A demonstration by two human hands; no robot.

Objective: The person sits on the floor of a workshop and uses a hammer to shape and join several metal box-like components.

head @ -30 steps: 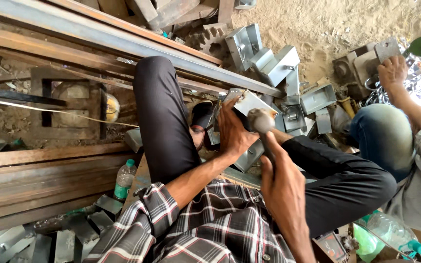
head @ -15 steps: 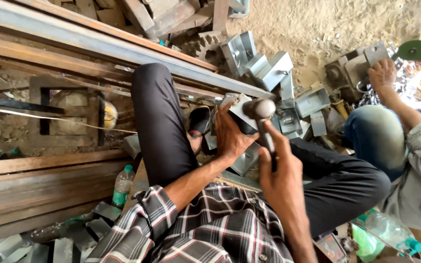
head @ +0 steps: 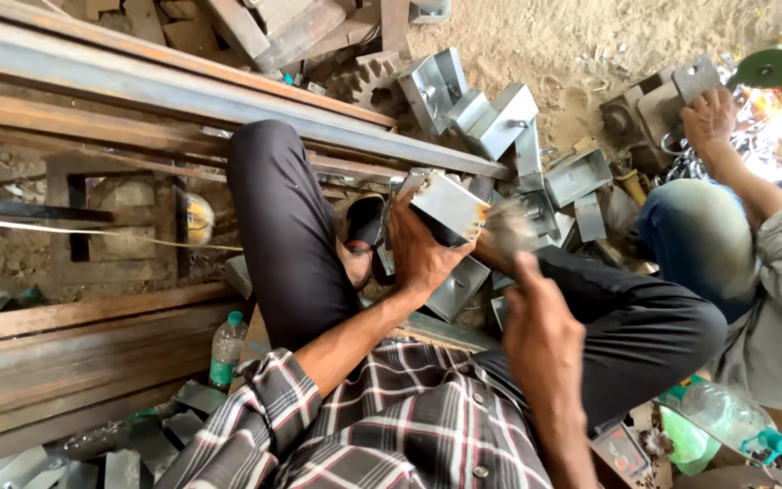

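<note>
Between raised knees: left hand point(head: 418, 249) clamped on grey metal box bracket point(head: 450, 206); right hand point(head: 536, 312) fisted round hammer point(head: 507, 226), blurred head just beside bracket. More brackets point(head: 500, 118) on sand.

Dull grey sheet-metal bracket point(head: 450, 204), rusty steel rails point(head: 138, 91), rough sandy ground point(head: 572, 36), clear plastic bottle point(head: 225, 349).

bracket point(head: 450, 204) in left hand point(head: 418, 258) | hammer point(head: 509, 226) right | bottle point(head: 224, 349) left
</note>
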